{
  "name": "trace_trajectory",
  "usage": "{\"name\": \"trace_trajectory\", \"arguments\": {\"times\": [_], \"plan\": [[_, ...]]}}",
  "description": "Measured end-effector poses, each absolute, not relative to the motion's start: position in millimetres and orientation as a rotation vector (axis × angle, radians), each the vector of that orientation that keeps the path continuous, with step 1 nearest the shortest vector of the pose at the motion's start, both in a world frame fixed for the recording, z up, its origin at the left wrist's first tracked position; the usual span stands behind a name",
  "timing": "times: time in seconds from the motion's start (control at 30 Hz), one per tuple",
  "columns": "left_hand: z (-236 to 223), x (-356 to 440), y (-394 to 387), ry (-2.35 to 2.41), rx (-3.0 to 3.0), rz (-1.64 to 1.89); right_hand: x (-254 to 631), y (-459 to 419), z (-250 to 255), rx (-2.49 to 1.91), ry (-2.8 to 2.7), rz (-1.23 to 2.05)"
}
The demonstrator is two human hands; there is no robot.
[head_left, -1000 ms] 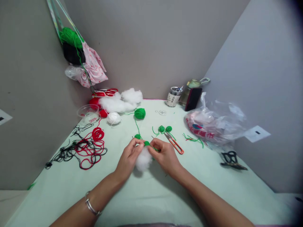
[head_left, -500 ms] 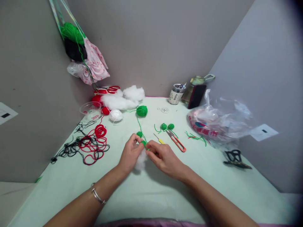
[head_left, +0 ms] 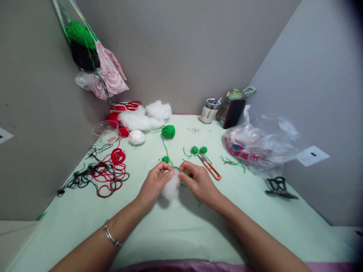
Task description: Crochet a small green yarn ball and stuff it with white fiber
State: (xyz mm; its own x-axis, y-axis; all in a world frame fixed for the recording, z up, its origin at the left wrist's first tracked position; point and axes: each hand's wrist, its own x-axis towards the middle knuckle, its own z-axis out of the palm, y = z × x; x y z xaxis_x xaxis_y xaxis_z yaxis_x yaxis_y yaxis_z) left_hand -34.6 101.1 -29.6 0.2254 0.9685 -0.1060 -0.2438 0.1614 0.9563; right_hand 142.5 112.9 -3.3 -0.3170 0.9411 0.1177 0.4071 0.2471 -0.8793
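Observation:
Between my two hands stretches a small piece of green yarn work (head_left: 181, 171); its shape is partly hidden by fingers. My left hand (head_left: 153, 183) pinches its left end, thumb against fingers, with a white tuft of stuffing (head_left: 171, 188) hanging just under the thumb. My right hand (head_left: 200, 183) is closed on the other end, fingers curled, and a loose green strand shows below it. Right behind my left fingertips lies a small green ball (head_left: 165, 159). A green yarn ball (head_left: 168, 131) sits farther back, its strand running toward my hands.
Orange-handled thread snips (head_left: 210, 166) lie right of my hands, beside two small green balls (head_left: 194, 150). Tangled black and red yarn (head_left: 107, 172) spreads at left. More stuffing (head_left: 141, 119) and a white yarn ball (head_left: 137, 137) are behind. A plastic bag (head_left: 255, 145) stands at right.
My right hand has turned and shifted slightly, and more stuffing shows between the hands. The yellow-handled hook seen before is now mostly hidden behind my right hand. The view has shifted a little.

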Motion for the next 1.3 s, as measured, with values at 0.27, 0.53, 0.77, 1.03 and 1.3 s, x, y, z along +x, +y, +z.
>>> {"name": "trace_trajectory", "arguments": {"times": [0.27, 0.53, 0.77, 1.03, 1.3], "plan": [[-21.1, -31.3, 101.6, 1.105, 1.163, 1.251, 134.8, 94.9, 6.6, -1.159, -2.007, 1.033], [-19.3, -28.6, 99.1, 1.136, 1.248, 1.335, 147.5, 104.5, 16.9, -0.979, -1.866, 0.88], [-21.4, -28.6, 97.7, 1.119, 1.173, 1.274, 144.4, 106.0, 9.8, -0.994, -1.617, 1.249], [-27.4, -27.3, 95.9, 1.091, 1.087, 1.225, 141.0, 109.5, -4.6, -1.205, -2.014, 0.789], [-26.5, -24.6, 92.7, 0.973, 1.009, 1.085, 142.7, 110.1, -3.3, -1.352, -1.889, 0.891]]}}
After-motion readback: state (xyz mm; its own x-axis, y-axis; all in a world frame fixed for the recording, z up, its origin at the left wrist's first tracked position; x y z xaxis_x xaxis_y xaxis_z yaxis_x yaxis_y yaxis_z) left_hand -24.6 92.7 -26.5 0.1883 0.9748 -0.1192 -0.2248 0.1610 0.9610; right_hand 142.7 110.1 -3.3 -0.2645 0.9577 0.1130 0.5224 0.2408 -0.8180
